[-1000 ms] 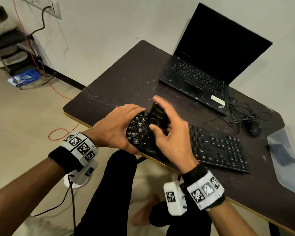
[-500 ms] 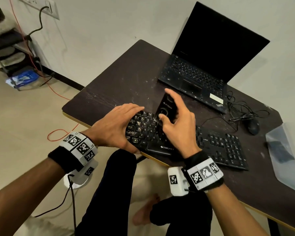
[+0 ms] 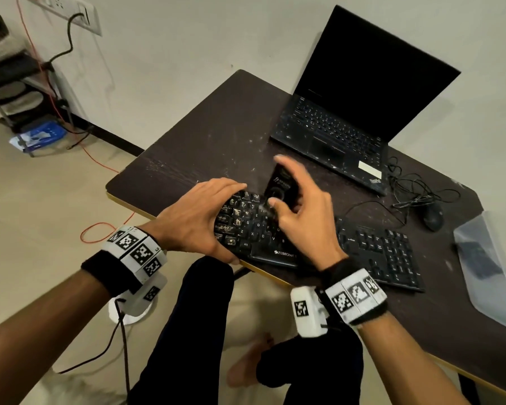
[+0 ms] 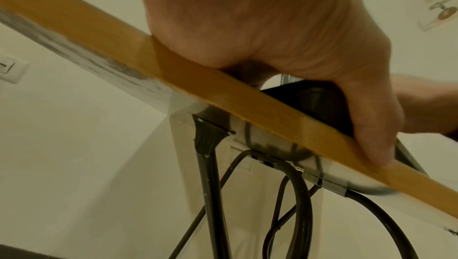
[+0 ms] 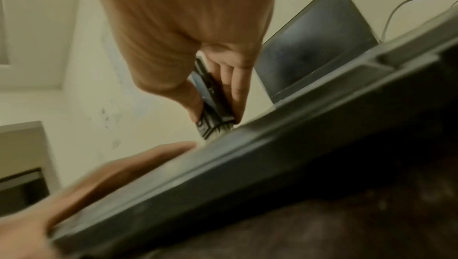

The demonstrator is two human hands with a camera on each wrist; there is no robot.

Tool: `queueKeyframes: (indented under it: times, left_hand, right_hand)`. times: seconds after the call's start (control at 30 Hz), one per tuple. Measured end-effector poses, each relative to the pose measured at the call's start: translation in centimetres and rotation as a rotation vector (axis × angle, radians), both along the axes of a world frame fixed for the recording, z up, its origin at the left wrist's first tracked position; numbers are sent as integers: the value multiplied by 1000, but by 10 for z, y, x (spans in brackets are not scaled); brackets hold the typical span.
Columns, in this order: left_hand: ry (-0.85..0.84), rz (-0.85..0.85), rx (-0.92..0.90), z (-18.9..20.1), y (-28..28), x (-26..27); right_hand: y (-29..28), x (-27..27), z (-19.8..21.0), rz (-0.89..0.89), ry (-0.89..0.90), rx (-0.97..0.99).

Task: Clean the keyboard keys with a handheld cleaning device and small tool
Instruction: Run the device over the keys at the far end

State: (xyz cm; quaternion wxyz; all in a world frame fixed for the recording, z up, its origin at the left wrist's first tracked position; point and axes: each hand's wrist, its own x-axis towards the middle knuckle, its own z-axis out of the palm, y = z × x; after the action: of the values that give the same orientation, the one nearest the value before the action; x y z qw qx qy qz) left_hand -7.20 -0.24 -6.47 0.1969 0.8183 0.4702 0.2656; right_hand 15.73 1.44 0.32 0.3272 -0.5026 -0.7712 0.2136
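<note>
A black keyboard (image 3: 377, 249) lies along the front edge of the dark table (image 3: 216, 135). My left hand (image 3: 193, 217) grips its left end, fingers over the keys and thumb at the front edge; the left wrist view shows that hand (image 4: 272, 28) on the keyboard (image 4: 310, 102). My right hand (image 3: 304, 209) holds a black handheld cleaning device (image 3: 281, 185) tilted over the upper key rows, with its pale brush tip on the keys. In the right wrist view, thumb and fingers of that hand (image 5: 186, 28) pinch the device (image 5: 210, 102) above the keyboard (image 5: 272, 155). A separate small tool is not visible.
An open black laptop (image 3: 348, 112) stands at the back of the table. A mouse (image 3: 433, 217) with tangled cable lies to the right, and a clear plastic bag (image 3: 488, 264) sits at the far right. My knees are under the table's front edge.
My right hand has carried the device from the nearer key rows toward the keyboard's far edge. The left hand keeps its grip on the left end.
</note>
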Motion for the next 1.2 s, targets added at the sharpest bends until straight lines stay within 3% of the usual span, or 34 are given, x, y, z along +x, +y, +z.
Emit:
queueKeyframes:
  times: [0.07,0.2,0.33,0.47,0.6,0.73,0.87,1.0,1.13,1.2]
  left_hand:
    - [3,8,-7,-1,0,0]
    - [-18,-4,12,0,1,0]
    - [-2,-9,-12,-1,1,-1]
    - [-31,-15,-2,-1,0,0]
    - [-9,-13,-8,1,1,0]
    - [-27,-13,-6,0,1,0]
    - [-11,-9,-18,1,0,0]
    - [-27,-7,-21,2,-1,0]
    - [19,9,-44,0,0,0]
    - [13,13,-49,0,0,0]
  right_hand:
    - [9,1,0,-101,28,14]
    - [-17,-8,0,109,-29,12]
    - [19,4,1,-98,31,-30]
    - [-1,-4,1,83,-6,-77]
    - [26,0,1,-96,3,-61]
    - [12,-10,-1,33,-23,-48]
    - [33,-3,-1,-116,14,-86]
    - [17,-10,0,27,-23,-68]
    - [35,0,-1,-179,-14,-82]
    - [26,-1,-1,-140,-5,-80]
